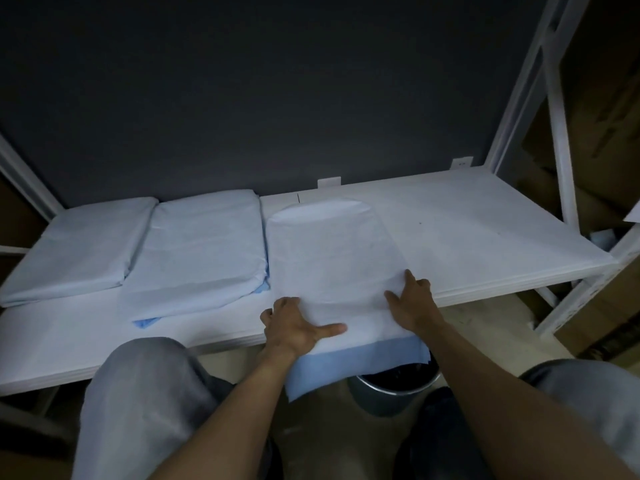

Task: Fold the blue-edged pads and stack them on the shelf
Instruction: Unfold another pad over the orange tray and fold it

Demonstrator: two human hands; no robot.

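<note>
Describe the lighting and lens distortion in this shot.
Head view: dim, bluish light; the back wall is near black; no glare on the pad; the wide-angle lens bows the shelf along its front edge and tilts the right upright.

Left hand point(294, 327) and right hand point(412, 299) reach forward, palms down, thumbs splayed inward.
</note>
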